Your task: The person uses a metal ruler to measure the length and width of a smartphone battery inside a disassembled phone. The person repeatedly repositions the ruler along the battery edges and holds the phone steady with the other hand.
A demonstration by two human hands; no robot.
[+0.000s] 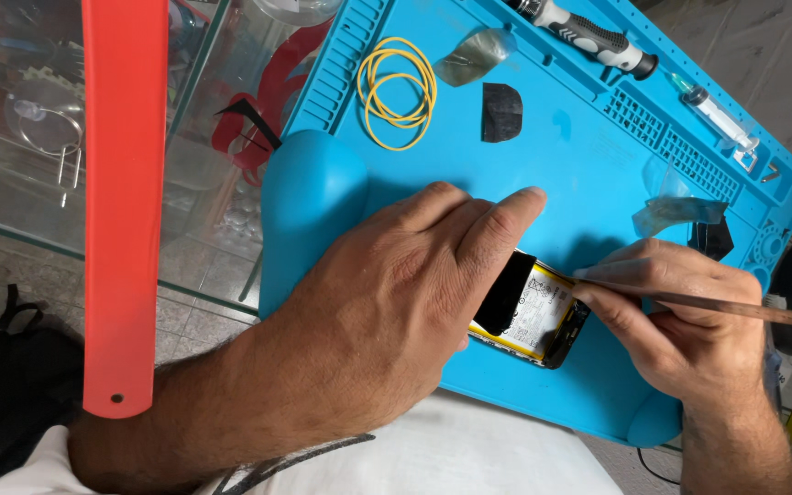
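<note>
1. The phone (532, 316) lies back open on the blue mat (588, 156), its long axis running from 10 to 4 o'clock.
2. The left hand (396, 312) lies flat over the phone's 9 o'clock end, fingers extended, gripping nothing.
3. The right hand (680, 312), at 3 o'clock of the phone and touching it, is closed on a thin tool (735, 307).
4. The tool's tip meets the phone's upper edge; its handle trails toward 3 o'clock.

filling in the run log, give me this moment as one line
left hand: pressing down on opened phone | right hand: holding thin tool, tip at phone edge | surface: blue mat | nearby: yellow rubber bands, screwdriver
</note>
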